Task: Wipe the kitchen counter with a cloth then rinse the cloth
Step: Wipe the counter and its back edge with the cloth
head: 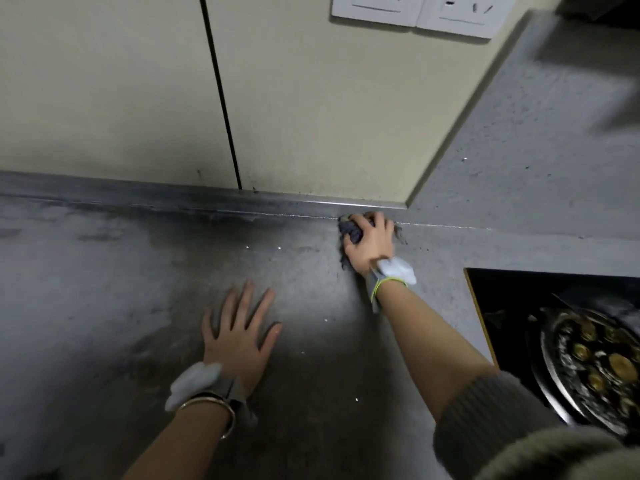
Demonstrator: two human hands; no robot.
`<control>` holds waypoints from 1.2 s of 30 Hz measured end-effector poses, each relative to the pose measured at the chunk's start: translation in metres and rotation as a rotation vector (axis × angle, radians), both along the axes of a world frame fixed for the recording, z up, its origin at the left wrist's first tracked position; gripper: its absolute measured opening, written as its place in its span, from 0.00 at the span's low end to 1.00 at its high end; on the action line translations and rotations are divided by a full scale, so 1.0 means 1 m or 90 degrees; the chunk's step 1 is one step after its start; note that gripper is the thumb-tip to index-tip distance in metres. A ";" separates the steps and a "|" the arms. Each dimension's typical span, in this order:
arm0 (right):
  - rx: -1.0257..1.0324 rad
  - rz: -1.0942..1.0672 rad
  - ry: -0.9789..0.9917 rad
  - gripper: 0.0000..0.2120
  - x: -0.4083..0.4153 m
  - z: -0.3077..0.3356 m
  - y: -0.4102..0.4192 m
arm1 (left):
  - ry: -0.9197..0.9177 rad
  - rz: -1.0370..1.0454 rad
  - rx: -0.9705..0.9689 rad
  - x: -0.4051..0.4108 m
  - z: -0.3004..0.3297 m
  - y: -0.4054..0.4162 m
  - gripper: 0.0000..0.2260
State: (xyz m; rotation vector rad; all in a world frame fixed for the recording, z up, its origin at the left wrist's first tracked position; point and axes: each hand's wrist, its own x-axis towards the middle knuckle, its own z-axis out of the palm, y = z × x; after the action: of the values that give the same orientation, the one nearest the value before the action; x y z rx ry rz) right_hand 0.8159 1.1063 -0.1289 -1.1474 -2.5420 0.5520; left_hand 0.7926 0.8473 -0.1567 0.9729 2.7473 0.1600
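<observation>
Counter (145, 271): grey, mottled, dark damp-looking patches across left and centre, few white specks; fills lower frame, runs right and back round a wall corner. Wall (311, 98): cream panels w/ one dark vertical seam, metal strip along the base where it meets counter. Cooktop (502, 296): black, set into counter at right edge, partly cut off by frame. Pan (595, 368): round, metal, on cooktop, holds several round yellowish pieces in dark contents; detail blurred. Sockets (419, 10): two white plates side by side, top of wall, cropped by frame. Left hand (239, 334): flat on counter, palm down, fingers straight and spread, holding nothing; bangle (211, 407) plus white-tagged band at wrist. Right hand (370, 242): far side of counter, at the wall corner just below metal strip, fingers curled round cloth and pressing it to counter; arm extended, sleeve (491, 420) pushed up, wrist band w/ white tag and yellow-green cord. Cloth (349, 232): dark blue-grey, bunched, mostly under right hand, on counter against back edge; well apart from left hand.
</observation>
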 end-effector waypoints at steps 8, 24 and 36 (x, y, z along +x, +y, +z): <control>-0.012 0.002 -0.017 0.19 -0.007 -0.003 0.004 | 0.015 -0.011 0.003 -0.002 0.001 -0.002 0.34; -0.054 0.130 -0.101 0.23 0.135 0.006 -0.096 | 0.055 0.015 0.008 0.017 0.013 -0.013 0.26; -0.056 0.091 -0.061 0.23 0.265 0.006 -0.220 | 0.151 -0.104 0.171 0.121 0.028 -0.186 0.33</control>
State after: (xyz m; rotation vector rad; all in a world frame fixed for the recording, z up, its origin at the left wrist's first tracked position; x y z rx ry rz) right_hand 1.0811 0.8859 -0.1229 -1.0499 -2.7223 0.6649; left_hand 0.9134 0.6617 -0.1288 1.3606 2.8916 0.4212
